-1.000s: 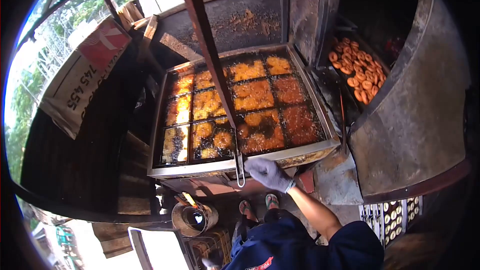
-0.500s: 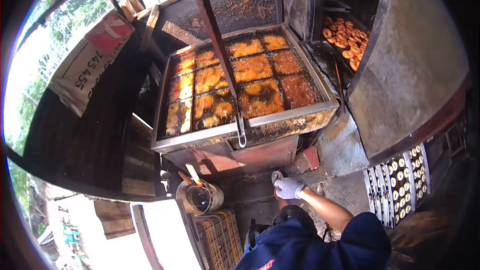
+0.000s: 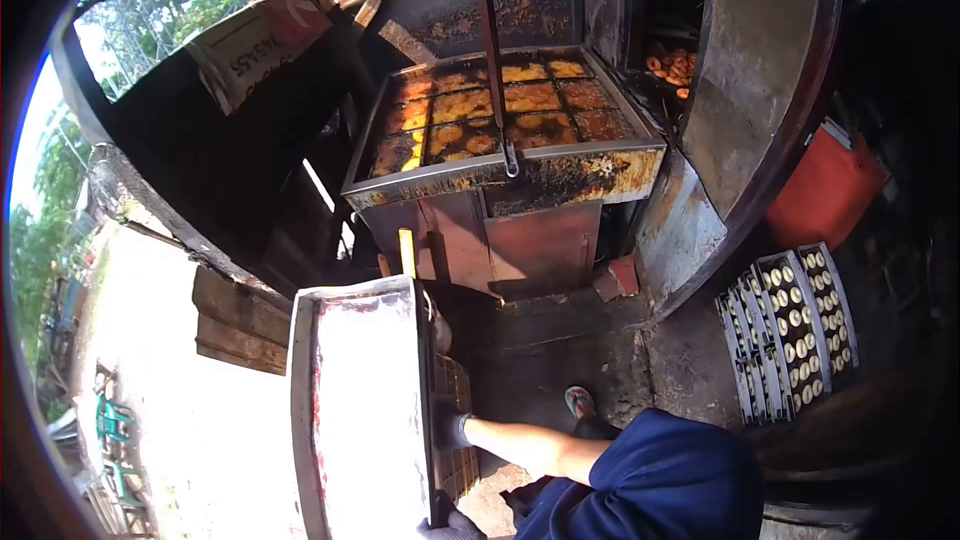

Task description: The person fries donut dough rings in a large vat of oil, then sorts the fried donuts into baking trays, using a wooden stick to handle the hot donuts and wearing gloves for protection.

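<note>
A long rectangular metal tray (image 3: pixel 303 390) with raised rims is at the lower left, its inside washed out by sunlight. My left hand (image 3: pixel 452 524), in a dark-looking glove at the bottom edge, grips the tray's near right side. Further up that same side, my gloved right hand (image 3: pixel 453 430) holds the tray's edge, its fingers partly lost in shadow. Beyond the tray stands a wide fryer (image 3: pixel 540 152), where ring-shaped doughnuts (image 3: pixel 482 143) float in oil between dark grid bars.
A dark bar (image 3: pixel 488 30) hangs down over the fryer, ending in a hook. Racks of pale dough rings (image 3: pixel 800 320) stand on the right floor. Browned doughnuts (image 3: pixel 672 65) lie behind the metal panel (image 3: pixel 745 90). A crate (image 3: pixel 455 390) sits beside the tray.
My right hand has moved left and down from in front of my body to the tray's side. The tray shows larger and higher in view; my left hand has come into sight.
</note>
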A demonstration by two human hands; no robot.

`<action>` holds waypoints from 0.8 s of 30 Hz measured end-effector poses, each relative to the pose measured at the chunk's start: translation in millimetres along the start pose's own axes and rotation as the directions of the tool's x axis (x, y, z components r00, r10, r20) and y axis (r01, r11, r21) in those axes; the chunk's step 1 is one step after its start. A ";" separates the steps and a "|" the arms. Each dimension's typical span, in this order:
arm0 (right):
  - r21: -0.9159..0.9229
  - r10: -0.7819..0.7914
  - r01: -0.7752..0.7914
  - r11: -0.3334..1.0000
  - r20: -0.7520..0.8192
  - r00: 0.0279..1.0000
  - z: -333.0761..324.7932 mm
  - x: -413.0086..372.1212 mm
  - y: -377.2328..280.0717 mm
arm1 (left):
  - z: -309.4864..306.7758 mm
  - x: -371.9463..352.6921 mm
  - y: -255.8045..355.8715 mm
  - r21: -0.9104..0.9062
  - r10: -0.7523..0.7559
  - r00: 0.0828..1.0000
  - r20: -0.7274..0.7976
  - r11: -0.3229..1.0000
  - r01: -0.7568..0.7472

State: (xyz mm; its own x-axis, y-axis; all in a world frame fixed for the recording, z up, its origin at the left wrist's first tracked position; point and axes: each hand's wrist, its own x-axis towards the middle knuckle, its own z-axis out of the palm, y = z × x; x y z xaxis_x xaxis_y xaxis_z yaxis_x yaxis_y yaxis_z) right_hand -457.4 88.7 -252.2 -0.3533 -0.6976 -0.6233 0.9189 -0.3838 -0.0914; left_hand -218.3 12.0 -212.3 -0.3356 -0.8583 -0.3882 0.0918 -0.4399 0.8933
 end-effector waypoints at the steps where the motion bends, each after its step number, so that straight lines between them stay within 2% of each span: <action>1: 0.049 -0.011 0.010 0.999 0.019 1.000 2.1 -5.5 23.2 | -17.3 -8.7 5.3 0.146 0.109 0.994 0.007 0.983 -0.109; 2: 0.087 -0.013 0.010 0.996 0.034 0.999 0.1 -13.3 44.6 | -41.6 -50.3 34.0 0.661 0.408 0.891 0.200 0.614 -0.430; 3: 0.119 -0.011 0.006 0.993 0.043 0.999 -4.7 -21.6 63.1 | -30.8 -68.9 67.9 0.435 0.098 0.991 -0.086 0.899 -0.051; 4: 0.133 -0.008 0.002 0.991 0.044 0.999 -9.1 -29.9 77.7 | -81.4 -56.1 44.8 0.345 0.029 0.998 0.047 0.938 -0.043; 5: 0.152 -0.013 0.006 0.988 0.046 0.999 -13.6 -38.2 89.4 | -80.7 -59.8 50.0 0.333 -0.011 1.000 0.020 0.943 0.004; 8: 0.170 -0.036 0.027 0.985 0.051 0.998 -27.9 -60.0 110.1 | -58.7 -56.0 54.0 0.320 -0.043 0.998 0.051 0.947 0.024; 15: 0.258 -0.194 0.171 0.951 0.066 0.979 -55.6 -113.9 120.1 | -5.4 -63.4 74.7 0.346 -0.176 0.922 0.344 0.937 0.049; 20: 0.331 -0.316 0.271 0.904 0.087 0.945 -95.2 -176.1 128.7 | 6.4 -109.3 84.5 0.356 -0.272 0.839 0.471 0.929 0.101; 24: 0.420 -0.468 0.369 0.829 0.159 0.869 -150.9 -244.7 143.8 | -3.7 -169.0 86.7 0.364 -0.344 0.772 0.535 0.918 0.157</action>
State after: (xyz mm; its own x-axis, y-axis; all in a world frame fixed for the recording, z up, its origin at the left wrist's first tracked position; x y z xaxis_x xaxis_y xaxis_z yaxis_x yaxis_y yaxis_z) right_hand -212.3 295.6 -229.9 -0.7649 -0.5230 -0.3760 0.5573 -0.8300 0.0207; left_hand -150.2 117.9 -70.1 -0.7921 -0.3697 -0.4858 -0.3098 -0.4423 0.8417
